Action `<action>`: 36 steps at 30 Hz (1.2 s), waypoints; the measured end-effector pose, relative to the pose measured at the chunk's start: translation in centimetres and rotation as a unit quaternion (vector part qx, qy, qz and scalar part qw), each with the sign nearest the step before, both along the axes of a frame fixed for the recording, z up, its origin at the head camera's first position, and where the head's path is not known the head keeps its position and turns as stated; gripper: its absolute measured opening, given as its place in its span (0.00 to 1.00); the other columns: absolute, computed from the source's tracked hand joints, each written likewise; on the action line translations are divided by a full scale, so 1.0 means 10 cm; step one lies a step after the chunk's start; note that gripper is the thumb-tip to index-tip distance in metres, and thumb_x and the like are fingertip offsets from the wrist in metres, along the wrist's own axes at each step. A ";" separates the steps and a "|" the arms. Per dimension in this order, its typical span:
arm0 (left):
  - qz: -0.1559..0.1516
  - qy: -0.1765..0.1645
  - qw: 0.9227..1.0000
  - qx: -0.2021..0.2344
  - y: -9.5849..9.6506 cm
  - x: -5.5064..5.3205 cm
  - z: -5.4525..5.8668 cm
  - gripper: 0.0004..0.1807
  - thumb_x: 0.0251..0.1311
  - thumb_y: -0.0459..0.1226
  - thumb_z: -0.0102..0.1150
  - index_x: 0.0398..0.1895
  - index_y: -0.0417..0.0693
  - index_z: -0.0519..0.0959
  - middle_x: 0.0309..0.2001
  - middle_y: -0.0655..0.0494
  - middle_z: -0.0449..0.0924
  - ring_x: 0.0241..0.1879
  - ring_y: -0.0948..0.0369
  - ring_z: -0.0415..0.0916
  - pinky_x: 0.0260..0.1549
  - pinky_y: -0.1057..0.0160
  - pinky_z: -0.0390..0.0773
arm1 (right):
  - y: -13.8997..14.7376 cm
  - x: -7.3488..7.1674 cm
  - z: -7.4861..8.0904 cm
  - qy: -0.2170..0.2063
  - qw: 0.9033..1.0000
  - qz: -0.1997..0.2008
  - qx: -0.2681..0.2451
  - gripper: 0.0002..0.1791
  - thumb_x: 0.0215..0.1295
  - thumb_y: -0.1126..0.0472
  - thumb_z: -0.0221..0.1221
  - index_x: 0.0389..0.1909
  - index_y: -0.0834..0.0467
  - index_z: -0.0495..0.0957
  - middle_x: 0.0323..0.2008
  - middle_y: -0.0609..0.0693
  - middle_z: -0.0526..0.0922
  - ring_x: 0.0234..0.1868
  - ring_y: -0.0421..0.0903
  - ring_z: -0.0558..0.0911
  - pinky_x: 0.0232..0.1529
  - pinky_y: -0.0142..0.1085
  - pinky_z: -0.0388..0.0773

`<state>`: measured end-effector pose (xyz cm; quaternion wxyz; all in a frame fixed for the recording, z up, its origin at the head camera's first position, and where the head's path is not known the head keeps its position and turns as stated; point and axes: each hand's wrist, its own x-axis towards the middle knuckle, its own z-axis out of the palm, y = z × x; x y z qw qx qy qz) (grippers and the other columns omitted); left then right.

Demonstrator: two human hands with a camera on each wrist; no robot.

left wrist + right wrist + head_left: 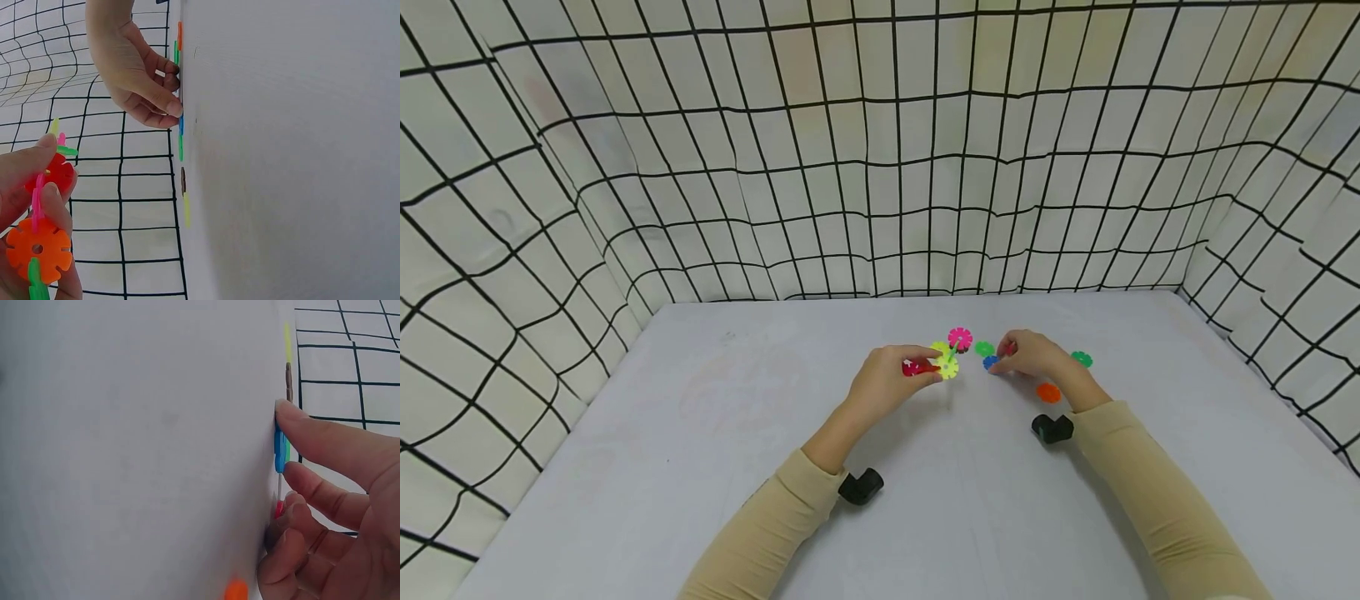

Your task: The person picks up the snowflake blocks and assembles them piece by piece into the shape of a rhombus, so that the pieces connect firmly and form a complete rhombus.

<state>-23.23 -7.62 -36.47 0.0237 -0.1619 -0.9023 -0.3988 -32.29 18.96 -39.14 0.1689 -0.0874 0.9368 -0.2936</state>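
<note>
"While the left hand (pixel 891 375) holds something bright above the tabletop (pixel 737 400), what exactly is it?"

"A joined cluster (pixel 948 367) of notched plastic discs. Thumb and fingers pinch it around a red disc (pixel 58 174). From the left wrist, an orange disc (pixel 55 251) shows at the near end, with a pink piece (pixel 37 203) and a green piece (pixel 35 281) meeting it edge-on."

"And the right hand (pixel 1036 354)?"

"Down at the tabletop, thumb and forefinger closed across the edges of a blue disc (pixel 279 450). The other fingers are curled, just beside a second red disc (pixel 279 509); I can't tell whether they touch it."

"So the hands are apart?"

"Yes, with a gap between them, the cluster on one side and the blue disc on the other."

"What lies nearby?"

"One green disc (pixel 984 348) just beyond the blue one, another green disc (pixel 1082 358) past the right wrist, and a flat orange disc (pixel 1048 392) near that wrist. Edge-on in the right wrist view are a brown disc (pixel 289 378) and a yellow disc (pixel 288 342)."

"Behind it all?"

"White walls (pixel 913 187) ruled with black lines. Both sleeves (pixel 775 517) are tan."
</note>
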 end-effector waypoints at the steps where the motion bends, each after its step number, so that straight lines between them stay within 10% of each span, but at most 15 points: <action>1: 0.000 0.000 1.000 0.000 0.00 0.00 0.00 0.19 0.61 0.41 0.74 0.55 0.51 0.87 0.57 0.50 0.83 0.58 0.51 0.77 0.35 0.65 0.81 | 0.00 0.00 0.00 0.000 1.000 0.001 0.000 0.23 0.66 0.56 0.68 0.53 0.67 0.76 0.46 0.59 0.78 0.40 0.51 0.76 0.41 0.38 0.75; 19: -0.005 0.000 1.000 -0.001 0.01 -0.01 -0.01 0.19 0.61 0.41 0.74 0.55 0.50 0.87 0.57 0.50 0.84 0.57 0.52 0.77 0.33 0.67 0.79 | 0.08 0.01 0.00 -0.028 0.992 -0.005 -0.125 0.11 0.72 0.62 0.62 0.47 0.66 0.77 0.35 0.53 0.78 0.34 0.46 0.76 0.37 0.32 0.76; 36: -0.016 0.001 1.000 0.016 -0.02 -0.01 0.00 0.19 0.61 0.40 0.74 0.55 0.49 0.87 0.56 0.50 0.84 0.57 0.52 0.77 0.38 0.63 0.82 | -0.01 0.13 0.16 0.004 0.939 -0.079 -0.333 0.18 0.76 0.62 0.59 0.60 0.68 0.72 0.44 0.51 0.84 0.43 0.46 0.85 0.50 0.33 0.82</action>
